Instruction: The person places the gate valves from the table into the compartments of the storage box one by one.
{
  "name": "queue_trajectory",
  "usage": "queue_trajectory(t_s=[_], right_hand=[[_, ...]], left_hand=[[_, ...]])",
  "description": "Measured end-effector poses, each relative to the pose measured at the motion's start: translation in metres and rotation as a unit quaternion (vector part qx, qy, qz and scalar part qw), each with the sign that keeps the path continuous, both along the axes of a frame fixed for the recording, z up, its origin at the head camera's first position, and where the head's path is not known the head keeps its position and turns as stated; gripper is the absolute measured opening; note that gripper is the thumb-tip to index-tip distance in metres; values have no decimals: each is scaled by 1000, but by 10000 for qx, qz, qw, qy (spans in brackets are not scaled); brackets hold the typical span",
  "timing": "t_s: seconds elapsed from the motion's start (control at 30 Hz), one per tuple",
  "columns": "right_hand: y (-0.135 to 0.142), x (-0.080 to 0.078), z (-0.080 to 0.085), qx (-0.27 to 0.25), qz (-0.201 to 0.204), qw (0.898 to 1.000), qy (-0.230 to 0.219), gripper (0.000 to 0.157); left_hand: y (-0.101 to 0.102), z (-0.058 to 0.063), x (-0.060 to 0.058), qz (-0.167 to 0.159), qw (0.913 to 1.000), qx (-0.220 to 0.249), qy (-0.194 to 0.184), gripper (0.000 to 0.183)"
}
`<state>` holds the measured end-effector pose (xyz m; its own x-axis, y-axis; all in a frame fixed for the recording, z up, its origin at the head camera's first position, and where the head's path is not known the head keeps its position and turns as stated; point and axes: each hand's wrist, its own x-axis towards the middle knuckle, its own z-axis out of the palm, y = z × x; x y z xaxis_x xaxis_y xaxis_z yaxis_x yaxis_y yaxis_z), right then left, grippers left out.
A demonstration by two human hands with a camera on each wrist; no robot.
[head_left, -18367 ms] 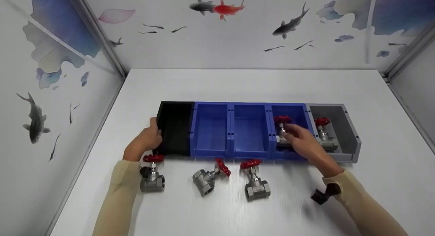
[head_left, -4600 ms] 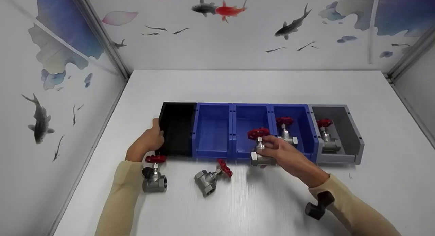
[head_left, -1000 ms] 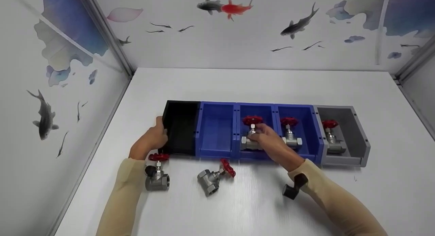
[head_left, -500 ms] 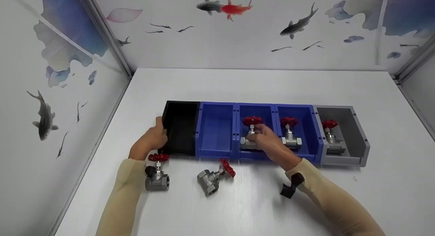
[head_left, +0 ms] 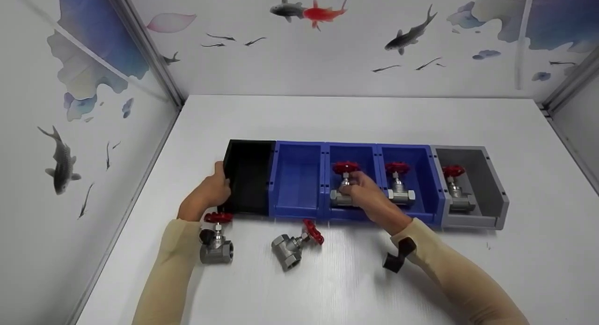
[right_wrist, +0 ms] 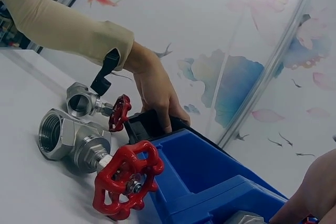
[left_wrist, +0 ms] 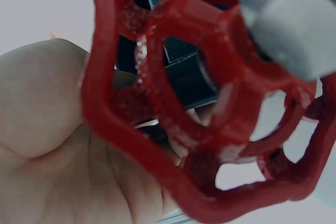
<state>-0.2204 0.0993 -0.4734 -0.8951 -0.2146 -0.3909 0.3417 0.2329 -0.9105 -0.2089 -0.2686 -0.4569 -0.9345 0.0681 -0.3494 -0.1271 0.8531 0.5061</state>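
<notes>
My left hand [head_left: 208, 194] grips the left wall of the black bin [head_left: 250, 180]; in the right wrist view fingers [right_wrist: 164, 116] curl over its rim. With my right hand [head_left: 372, 203] I pinch the neck of a steel valve [head_left: 339, 197] with a red handwheel, upright inside the middle blue bin [head_left: 351, 217]. My fingertips hide part of its body. On the table, a second valve [head_left: 217, 251] stands beside my left wrist, its red handwheel [left_wrist: 210, 77] filling the left wrist view. A third valve [head_left: 288, 250] lies tilted in front of the bins.
Five joined bins form a row: black, several blue, then grey. The right-hand blue bin [head_left: 428, 208] and the grey bin [head_left: 491, 208] hold one valve each. The left-hand blue bin [head_left: 297, 184] has nothing in it. Printed wall panels [head_left: 351, 72] enclose the table.
Earlier, my right hand released a valve in the right-hand blue bin, then brought another from the table into the middle blue bin. Over the last second both hands stay almost still.
</notes>
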Motion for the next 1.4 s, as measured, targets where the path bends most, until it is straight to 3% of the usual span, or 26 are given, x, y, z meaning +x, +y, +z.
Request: queue_trajectory(t_s=[0.37,1.1,1.4], right_hand=[[-1,0,-1,78,-53,9999,-84,54],[-4,0,-7,581,-38,9981,198,58],[-4,1,-9,767,42,9967,246,60]], left_hand=[[-1,0,1,-93,9999,72,79,53],[-1,1,1,-76,10000,39,38,50],[0,3,2,-96,9998,177,-19,56]])
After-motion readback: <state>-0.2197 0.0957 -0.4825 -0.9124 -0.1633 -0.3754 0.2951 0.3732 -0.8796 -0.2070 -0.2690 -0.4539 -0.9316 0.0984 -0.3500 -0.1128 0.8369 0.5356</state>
